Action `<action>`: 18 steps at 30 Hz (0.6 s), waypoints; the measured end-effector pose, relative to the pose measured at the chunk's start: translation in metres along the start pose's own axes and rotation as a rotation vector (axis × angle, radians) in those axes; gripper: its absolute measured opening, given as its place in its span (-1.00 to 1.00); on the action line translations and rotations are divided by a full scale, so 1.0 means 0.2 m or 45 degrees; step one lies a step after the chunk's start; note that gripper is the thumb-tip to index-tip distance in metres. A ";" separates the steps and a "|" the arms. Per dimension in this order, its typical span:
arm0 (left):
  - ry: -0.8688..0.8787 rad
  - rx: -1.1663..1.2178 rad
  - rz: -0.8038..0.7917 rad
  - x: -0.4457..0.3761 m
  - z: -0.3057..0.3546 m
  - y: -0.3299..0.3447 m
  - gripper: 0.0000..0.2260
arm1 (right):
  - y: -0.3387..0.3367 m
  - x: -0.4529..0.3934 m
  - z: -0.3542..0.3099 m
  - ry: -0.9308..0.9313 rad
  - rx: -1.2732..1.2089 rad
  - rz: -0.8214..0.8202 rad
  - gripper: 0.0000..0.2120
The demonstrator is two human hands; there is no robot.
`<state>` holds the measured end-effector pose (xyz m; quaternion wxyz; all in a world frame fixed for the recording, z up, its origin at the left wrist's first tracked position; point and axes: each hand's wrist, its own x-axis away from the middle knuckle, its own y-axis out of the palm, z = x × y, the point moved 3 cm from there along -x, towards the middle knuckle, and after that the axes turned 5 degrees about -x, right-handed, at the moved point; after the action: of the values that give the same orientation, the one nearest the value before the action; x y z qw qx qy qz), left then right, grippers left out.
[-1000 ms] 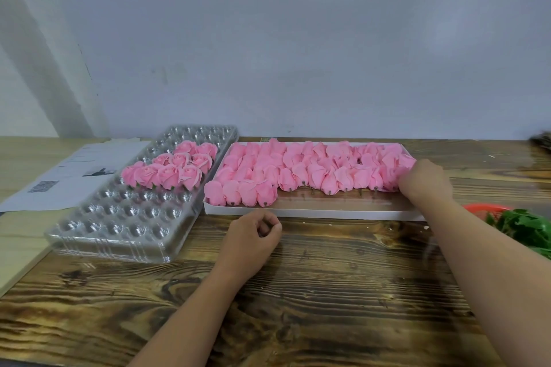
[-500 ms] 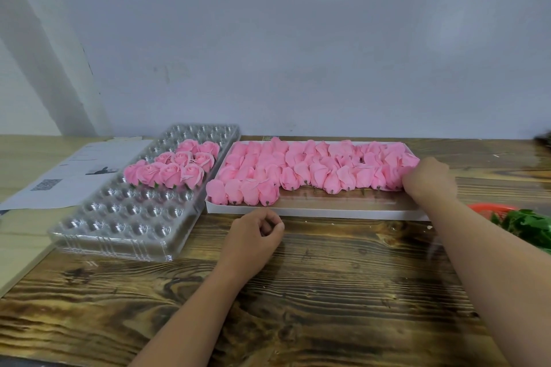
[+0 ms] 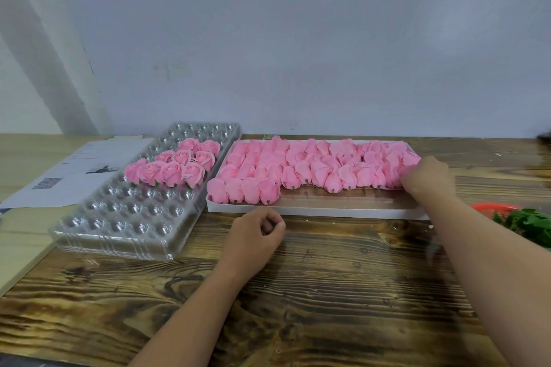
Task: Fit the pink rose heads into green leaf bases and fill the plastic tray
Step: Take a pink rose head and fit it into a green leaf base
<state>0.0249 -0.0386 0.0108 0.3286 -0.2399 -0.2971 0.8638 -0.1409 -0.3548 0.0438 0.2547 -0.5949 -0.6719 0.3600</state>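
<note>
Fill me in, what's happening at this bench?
A person is assembling pink roses. The right hand reaches into the white box of loose rose heads, at its right end; whether it grips one yet is hidden. The left hand rests loosely curled on the wooden table, holding nothing. The clear plastic tray holds a small cluster of finished roses; most cells are unfilled. Green leaf bases sit at right.

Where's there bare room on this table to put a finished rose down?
Bare wood lies in front of the white box, between the left hand and the right forearm. The clear tray's near rows are empty. The box's back is crowded with rose heads; its front right strip is bare.
</note>
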 end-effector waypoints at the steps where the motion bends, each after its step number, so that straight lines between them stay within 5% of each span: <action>1: 0.000 0.000 0.001 0.00 0.00 0.00 -0.91 | 0.00 0.00 0.00 -0.004 -0.011 -0.004 -0.88; 18: 0.006 0.037 0.005 -0.01 -0.02 0.00 -0.88 | -0.14 -0.01 -0.01 0.164 -0.144 -0.088 -0.84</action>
<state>0.0277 -0.0389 0.0081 0.3311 -0.2379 -0.2832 0.8681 -0.1570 -0.3584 0.0673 0.2757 -0.6066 -0.6936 0.2737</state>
